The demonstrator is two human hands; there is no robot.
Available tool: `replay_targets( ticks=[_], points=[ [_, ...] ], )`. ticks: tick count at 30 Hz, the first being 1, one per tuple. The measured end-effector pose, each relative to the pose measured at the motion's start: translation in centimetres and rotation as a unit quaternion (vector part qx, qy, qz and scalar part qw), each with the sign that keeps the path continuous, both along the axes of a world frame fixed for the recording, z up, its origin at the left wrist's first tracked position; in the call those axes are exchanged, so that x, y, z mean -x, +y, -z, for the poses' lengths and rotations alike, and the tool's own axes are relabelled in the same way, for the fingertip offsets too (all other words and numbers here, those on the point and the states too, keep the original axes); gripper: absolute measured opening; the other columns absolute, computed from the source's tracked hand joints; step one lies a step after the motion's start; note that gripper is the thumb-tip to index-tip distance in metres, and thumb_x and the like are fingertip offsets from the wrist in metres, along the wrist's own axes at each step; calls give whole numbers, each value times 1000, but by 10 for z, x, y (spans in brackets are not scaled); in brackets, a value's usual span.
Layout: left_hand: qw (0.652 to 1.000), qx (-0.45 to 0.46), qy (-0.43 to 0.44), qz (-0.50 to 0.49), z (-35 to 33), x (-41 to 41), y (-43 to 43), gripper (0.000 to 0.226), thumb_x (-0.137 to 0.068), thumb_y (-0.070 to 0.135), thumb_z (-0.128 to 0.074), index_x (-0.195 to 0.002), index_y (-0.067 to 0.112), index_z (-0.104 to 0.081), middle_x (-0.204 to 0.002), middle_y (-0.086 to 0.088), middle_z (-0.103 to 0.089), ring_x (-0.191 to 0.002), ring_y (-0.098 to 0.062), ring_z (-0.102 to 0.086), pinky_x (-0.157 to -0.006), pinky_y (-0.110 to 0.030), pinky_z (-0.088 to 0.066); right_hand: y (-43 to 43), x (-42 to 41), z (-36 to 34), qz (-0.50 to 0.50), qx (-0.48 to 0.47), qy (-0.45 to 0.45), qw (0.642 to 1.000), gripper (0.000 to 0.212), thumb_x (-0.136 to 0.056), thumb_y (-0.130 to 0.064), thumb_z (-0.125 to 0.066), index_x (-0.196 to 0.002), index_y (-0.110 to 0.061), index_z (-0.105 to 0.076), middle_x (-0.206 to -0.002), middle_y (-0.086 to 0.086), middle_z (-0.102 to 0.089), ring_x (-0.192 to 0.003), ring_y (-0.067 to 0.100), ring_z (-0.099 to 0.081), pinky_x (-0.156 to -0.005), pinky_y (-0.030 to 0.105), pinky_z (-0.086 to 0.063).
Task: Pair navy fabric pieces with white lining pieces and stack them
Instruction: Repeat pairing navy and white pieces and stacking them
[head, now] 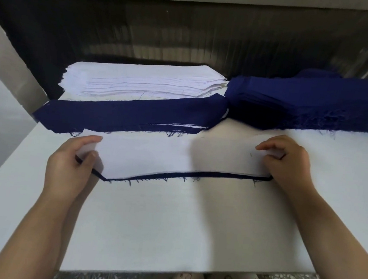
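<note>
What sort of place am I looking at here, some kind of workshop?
Probably a garment workshop: a stack of cut white lining pieces, a pile of frayed navy pieces beside it, and a matched pair held over a wide white worktable.

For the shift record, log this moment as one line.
step: pairing | left hand: pinches left end | right hand: pinches right end | white lining piece on navy piece | paired stack behind

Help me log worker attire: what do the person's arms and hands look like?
Both arms are bare to the frame edge; no sleeves show. The left hand and right hand wear no gloves, and no ring, watch or bracelet is visible.
</note>
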State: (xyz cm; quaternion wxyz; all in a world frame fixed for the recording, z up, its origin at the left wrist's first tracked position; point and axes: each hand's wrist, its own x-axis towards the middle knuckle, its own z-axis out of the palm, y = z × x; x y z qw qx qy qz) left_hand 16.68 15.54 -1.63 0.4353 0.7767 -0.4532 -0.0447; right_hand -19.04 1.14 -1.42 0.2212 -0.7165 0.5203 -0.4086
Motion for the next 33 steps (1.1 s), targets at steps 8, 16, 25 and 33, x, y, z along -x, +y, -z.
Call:
replay_targets(
  ticks=[8, 16, 25, 33],
  points=[
    [1000, 23, -19, -6, 5, -3, 0, 40, -90, -9, -49, -112, 20, -67, -107, 5, -56, -83, 25, -45, -74, 8, -30, 2, -1, -4, 10, 5, -15, 1000, 35, -74, 16, -52, -78, -16, -66, -91, -1, -56, -84, 11, -50, -67, 1, -37],
    [998, -8, -65, 12, 7, -6, -2, 40, -88, -10, -47, -112, 14, -68, -111, 6, -56, -97, -6, -47, -82, 5, -28, 0, -1, -3, 1, -14, 27, 1000, 34, -75, 15, -55, -78, -18, -64, -93, -2, -55, -87, 13, -49, -68, 0, -34],
    [995, -21, -97, 25, 7, -5, -2, 35, -89, -9, -49, -101, 13, -73, -108, -3, -58, -79, 9, -48, -75, 8, -25, 1, -1, -4, -12, -15, 46, 999, 37, -70, 19, -51, -78, -14, -65, -91, 0, -56, -87, 14, -50, -68, -2, -33],
    [994, -53, -92, 14, 8, -5, -3, 31, -89, -5, -53, -107, 10, -72, -118, -8, -60, -108, -23, -54, -84, -11, -31, 0, -1, -2, -6, -14, 45, 999, 34, -73, 15, -52, -77, -16, -65, -89, -2, -57, -87, 13, -51, -74, 8, -36]
  ],
)
